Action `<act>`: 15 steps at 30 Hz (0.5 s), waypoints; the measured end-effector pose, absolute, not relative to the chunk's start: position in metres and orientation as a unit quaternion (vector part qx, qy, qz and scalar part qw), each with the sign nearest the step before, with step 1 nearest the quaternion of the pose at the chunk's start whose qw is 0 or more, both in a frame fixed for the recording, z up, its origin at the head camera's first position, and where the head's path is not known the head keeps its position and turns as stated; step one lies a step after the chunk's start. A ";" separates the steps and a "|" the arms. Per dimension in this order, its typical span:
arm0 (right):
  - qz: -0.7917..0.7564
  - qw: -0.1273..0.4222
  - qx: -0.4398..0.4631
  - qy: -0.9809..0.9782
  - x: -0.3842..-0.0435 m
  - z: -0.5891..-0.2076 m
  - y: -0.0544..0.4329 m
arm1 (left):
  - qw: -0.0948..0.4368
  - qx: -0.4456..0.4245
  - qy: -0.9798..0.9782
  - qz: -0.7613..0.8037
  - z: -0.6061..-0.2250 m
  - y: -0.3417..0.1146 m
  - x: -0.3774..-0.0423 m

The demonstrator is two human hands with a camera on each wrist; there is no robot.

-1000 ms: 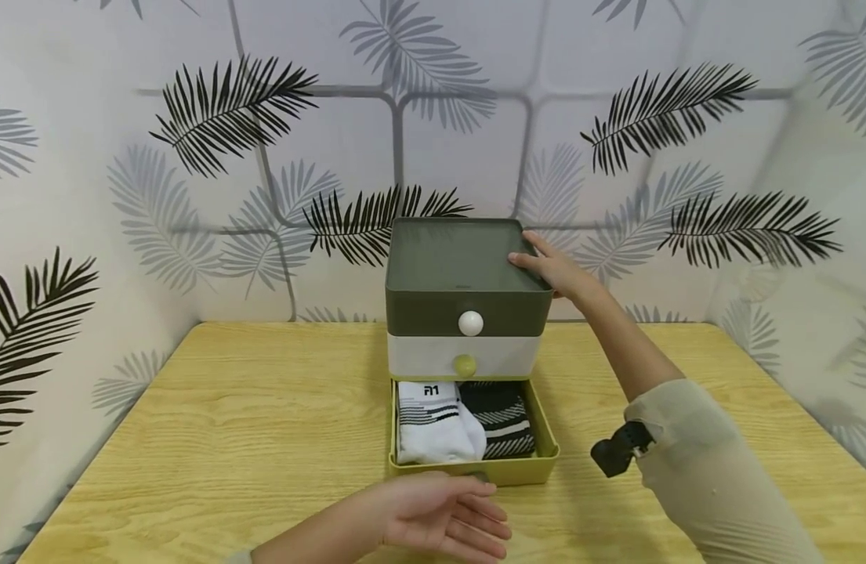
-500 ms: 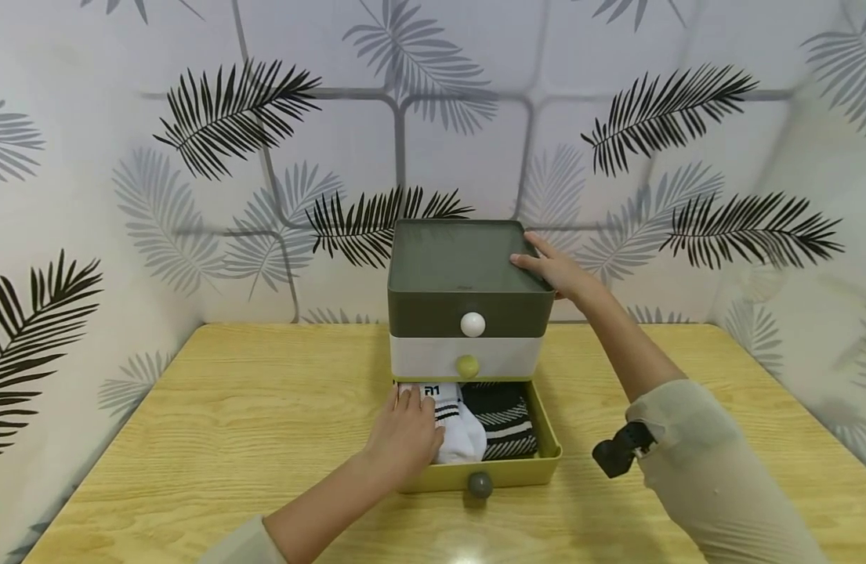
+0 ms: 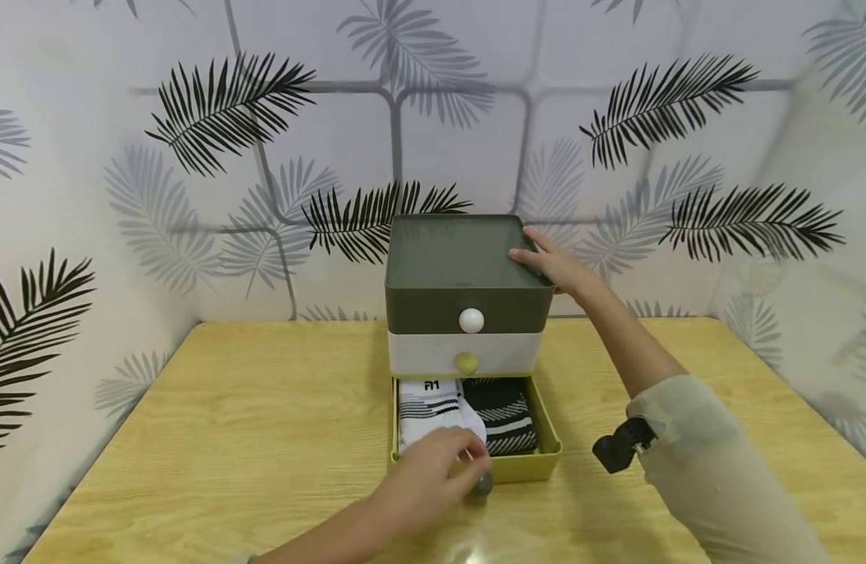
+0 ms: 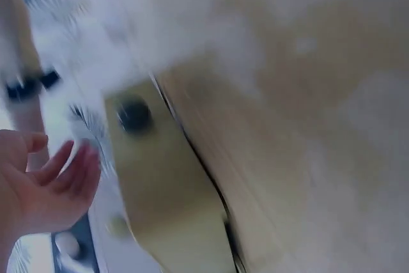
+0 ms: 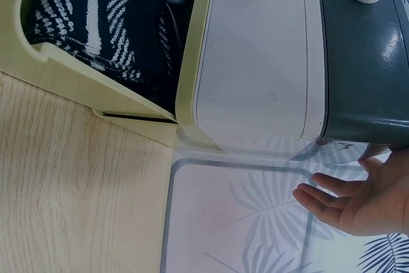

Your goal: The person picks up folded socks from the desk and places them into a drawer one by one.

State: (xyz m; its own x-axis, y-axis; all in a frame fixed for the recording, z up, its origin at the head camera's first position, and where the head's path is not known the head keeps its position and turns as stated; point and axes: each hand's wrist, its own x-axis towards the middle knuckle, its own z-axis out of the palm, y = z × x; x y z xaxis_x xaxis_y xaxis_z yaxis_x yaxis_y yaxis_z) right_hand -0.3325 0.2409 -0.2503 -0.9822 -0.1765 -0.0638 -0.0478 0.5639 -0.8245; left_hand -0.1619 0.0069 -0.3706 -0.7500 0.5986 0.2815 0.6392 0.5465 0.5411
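Note:
A small stacked drawer unit has a dark green top tier (image 3: 468,309), a white middle tier (image 3: 425,356) and a yellow bottom drawer (image 3: 524,470), which is pulled out. Inside that drawer lie a folded white sock (image 3: 422,423) with dark stripes and a black-and-white patterned sock (image 3: 503,423). My left hand (image 3: 433,474), fingers loosely bent, is in front of the drawer beside its dark round knob (image 3: 483,486); the blurred left wrist view shows a gap between hand and knob. My right hand (image 3: 559,270) rests on the unit's top right edge, some fingers down its side.
The unit stands on a light wooden table (image 3: 263,423). Behind it is a wall (image 3: 461,149) with a leaf pattern. A white knob (image 3: 471,320) and a yellow knob (image 3: 466,363) stick out from the upper tiers.
My left hand turned over from palm up, touched the white sock, then drew back toward the dark knob. The right hand has stayed on the unit's edge.

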 end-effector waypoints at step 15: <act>-0.475 0.072 -0.057 0.875 -0.333 -0.249 0.238 | -0.464 0.059 -0.461 -0.754 -0.407 0.019 -0.153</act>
